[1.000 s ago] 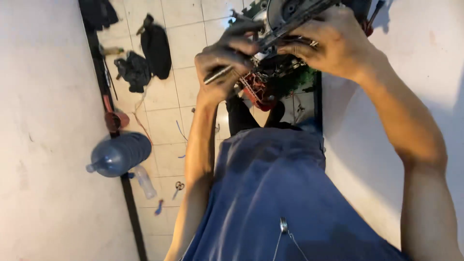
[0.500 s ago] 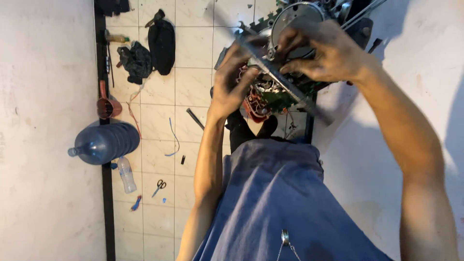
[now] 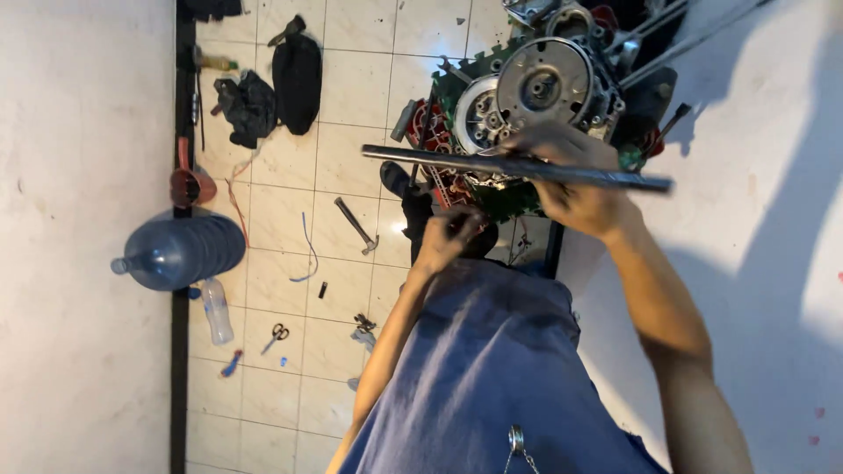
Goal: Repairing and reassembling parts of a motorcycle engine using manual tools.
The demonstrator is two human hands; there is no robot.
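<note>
Our right hand is closed around a long dark metal bar; the fingers wrap it near its right end, so only a short stub runs on past the grip toward the wall, while most of its length reaches out leftward from the grip, level across the view, ending over the tiled floor.

Directly above the grip, just beyond the knuckles, sits the engine block with its round silver flywheel facing us; a second toothed disc lies to the left of that, just over the bar; we cannot tell whether the bar touches the engine.

Our left hand is below and left of the grip, well under the bar, fingers curled in loosely toward the palm; whether it holds anything small we cannot tell; it is apart from the bar.

Further left of the grip, on the tiles: a small hammer-like tool; a black bag; a large blue water jug lying on its side; a clear plastic bottle; small scissors.

Below the grip, our blue shirt fills the lower frame.
</note>
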